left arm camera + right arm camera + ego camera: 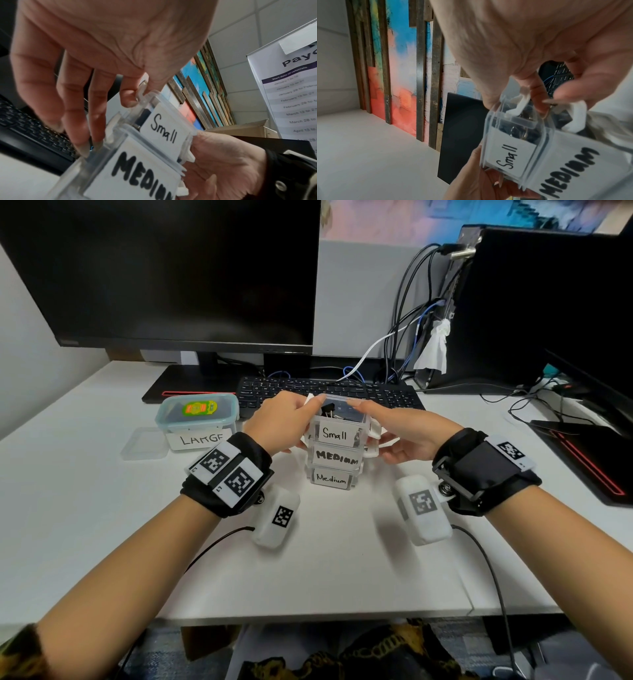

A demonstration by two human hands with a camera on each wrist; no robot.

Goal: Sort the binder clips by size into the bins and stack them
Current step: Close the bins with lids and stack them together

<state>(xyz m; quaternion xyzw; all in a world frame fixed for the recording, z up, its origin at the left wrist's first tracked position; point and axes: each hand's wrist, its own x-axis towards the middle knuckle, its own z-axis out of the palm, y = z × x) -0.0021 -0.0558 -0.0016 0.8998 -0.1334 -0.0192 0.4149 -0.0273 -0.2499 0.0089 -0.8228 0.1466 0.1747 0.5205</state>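
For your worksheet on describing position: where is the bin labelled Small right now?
In the head view, the Small bin sits centre of the desk, atop two stacked Medium bins, between the left hand and right hand, just before the keyboard.

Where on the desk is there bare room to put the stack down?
Bare white desk lies between the stack and the near edge, and far left of the LARGE bin. Crowded spots: behind the stack by the keyboard, and the right side with its cables.
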